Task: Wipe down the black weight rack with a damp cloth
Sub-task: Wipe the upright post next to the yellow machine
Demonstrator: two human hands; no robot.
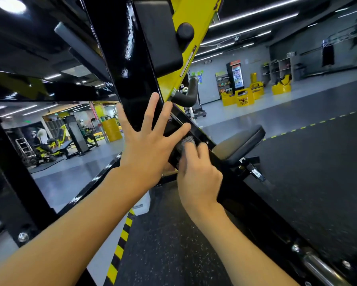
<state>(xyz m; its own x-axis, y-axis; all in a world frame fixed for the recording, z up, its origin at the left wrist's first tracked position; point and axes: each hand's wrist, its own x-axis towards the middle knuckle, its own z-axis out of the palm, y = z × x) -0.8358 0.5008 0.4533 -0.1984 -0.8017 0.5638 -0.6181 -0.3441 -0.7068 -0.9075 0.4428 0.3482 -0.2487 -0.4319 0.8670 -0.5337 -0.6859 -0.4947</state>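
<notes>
- The grey cloth (185,143) is mostly hidden under the right hand (197,176), whose curled fingers clamp it against the black weight rack (130,75).
- The left hand (146,147) lies flat, fingers spread, on the rack's upright.

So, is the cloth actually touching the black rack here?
Touching. The head view shows the right hand pressing the bunched grey cloth against the black rack, no gap visible.

The left hand (146,145) lies flat on the rack (128,69). The right hand (196,174) is just right of it and lower, holding the cloth (186,142) on the rack. The seat (239,145) is right of the cloth, and the handle (186,93) is above it
</notes>
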